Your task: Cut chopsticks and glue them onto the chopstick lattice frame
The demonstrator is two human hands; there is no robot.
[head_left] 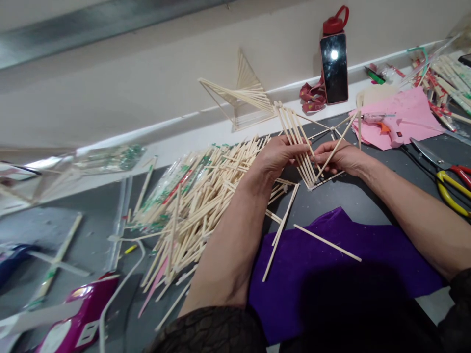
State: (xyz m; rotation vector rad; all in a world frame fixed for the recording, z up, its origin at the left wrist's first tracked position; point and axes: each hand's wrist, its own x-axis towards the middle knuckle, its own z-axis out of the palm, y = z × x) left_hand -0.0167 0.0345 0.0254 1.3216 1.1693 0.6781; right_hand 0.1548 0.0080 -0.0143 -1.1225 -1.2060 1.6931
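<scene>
A frame built of thin wooden sticks (296, 131) stands on the dark tabletop, its row of slanted sticks rising toward the wall. My left hand (281, 154) is closed around that slanted row from the left side. On the right, my right hand (338, 156) reaches in among the frame's sticks with its fingers pinched close to the row; what exactly lies between the fingertips is too small to make out. A big pile of loose wooden sticks (206, 196) spreads left of my left forearm. Several single sticks lie nearer to me, one (327, 242) on a purple cloth (287, 304).
A finished-looking stick structure (253, 95) leans by the wall. A phone (334, 68) stands against a red-capped bottle (333, 24). A glue gun (386, 122) rests on pink sheets (419, 110). Scissors (429, 153) and yellow-handled pliers (451, 193) lie right; a magenta tool (81, 314) lies left.
</scene>
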